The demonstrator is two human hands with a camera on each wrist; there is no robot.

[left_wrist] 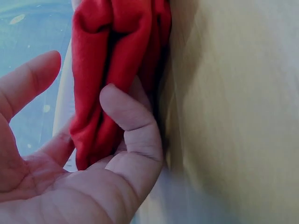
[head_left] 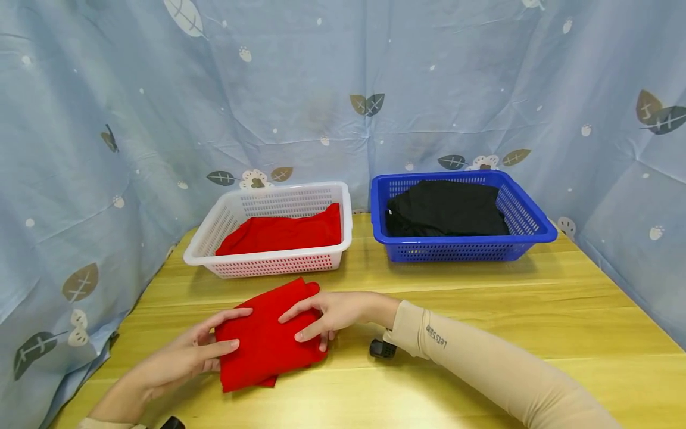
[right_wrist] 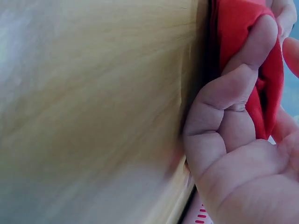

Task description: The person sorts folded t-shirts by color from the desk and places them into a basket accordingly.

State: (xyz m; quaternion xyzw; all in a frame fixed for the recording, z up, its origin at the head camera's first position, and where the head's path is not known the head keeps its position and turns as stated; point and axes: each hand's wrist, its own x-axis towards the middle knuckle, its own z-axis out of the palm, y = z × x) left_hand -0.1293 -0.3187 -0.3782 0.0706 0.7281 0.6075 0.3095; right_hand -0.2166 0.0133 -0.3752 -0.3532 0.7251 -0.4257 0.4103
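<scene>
A folded red cloth (head_left: 273,336) lies on the table in front of the white basket, a loose corner showing under its near edge. My left hand (head_left: 184,351) grips its left side, thumb and index finger over the top. In the left wrist view the lower fingers (left_wrist: 135,126) curl against the layered folds, low by the tabletop. On the right side my right hand (head_left: 334,313) holds the cloth, index finger and thumb spread over its top. The right wrist view has its other fingers (right_wrist: 229,102) bent around the folded edge.
Behind the cloth stands a white plastic basket (head_left: 268,262) with red fabric (head_left: 284,232) in it. Right of that, a blue basket (head_left: 455,250) contains black fabric (head_left: 450,208). A patterned blue curtain (head_left: 321,89) hangs around the wooden table (head_left: 482,316).
</scene>
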